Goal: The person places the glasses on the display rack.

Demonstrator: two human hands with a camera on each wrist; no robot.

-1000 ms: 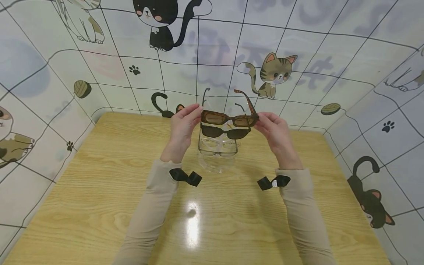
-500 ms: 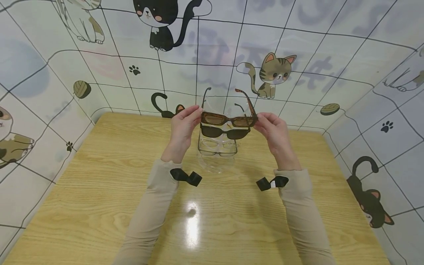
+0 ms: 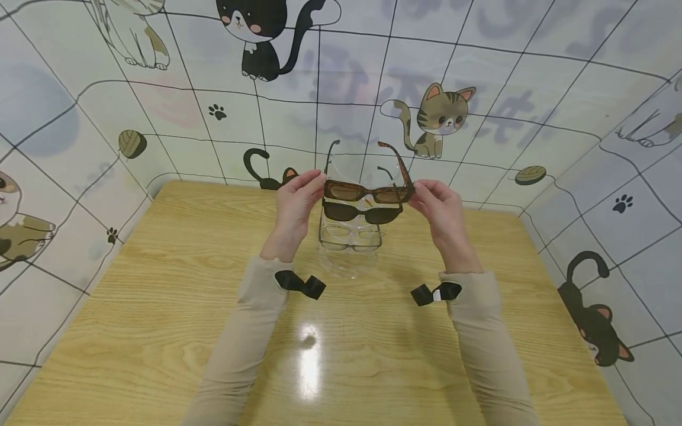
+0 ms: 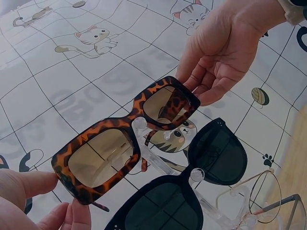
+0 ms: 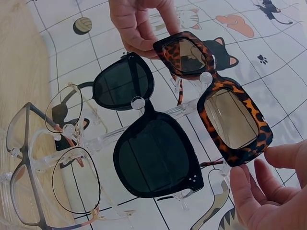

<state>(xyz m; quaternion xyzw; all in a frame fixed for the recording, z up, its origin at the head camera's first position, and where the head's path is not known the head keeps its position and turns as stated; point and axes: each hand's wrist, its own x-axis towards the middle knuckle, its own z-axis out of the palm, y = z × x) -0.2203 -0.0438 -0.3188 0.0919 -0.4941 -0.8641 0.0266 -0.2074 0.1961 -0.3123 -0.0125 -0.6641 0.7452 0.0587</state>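
Note:
Tortoiseshell sunglasses point(image 3: 367, 192) sit at the top of a clear display stand point(image 4: 158, 160), their bridge at its top peg. My left hand point(image 3: 295, 204) pinches one outer corner of the frame. The other corner is between the thumb and fingers of my right hand point(image 3: 441, 214). Right below them on the stand are black sunglasses point(image 5: 153, 139) with dark lenses. Lower down hang thin gold-rimmed glasses point(image 5: 76, 179), then grey-framed glasses point(image 5: 29, 191) at the bottom. In both wrist views, thumb and fingertips meet the tortoiseshell frame at its hinge ends.
The stand's round clear base point(image 3: 343, 273) rests on a wood-grain table point(image 3: 186, 296). Behind and at both sides rises a white gridded cloth point(image 3: 351, 89) printed with cats. Each sleeve cuff carries a black strap piece, as on the left cuff point(image 3: 298, 285).
Hardly anything moves. The right forearm shifts slightly left, while both hands keep their hold on the tortoiseshell sunglasses at the top of the stand.

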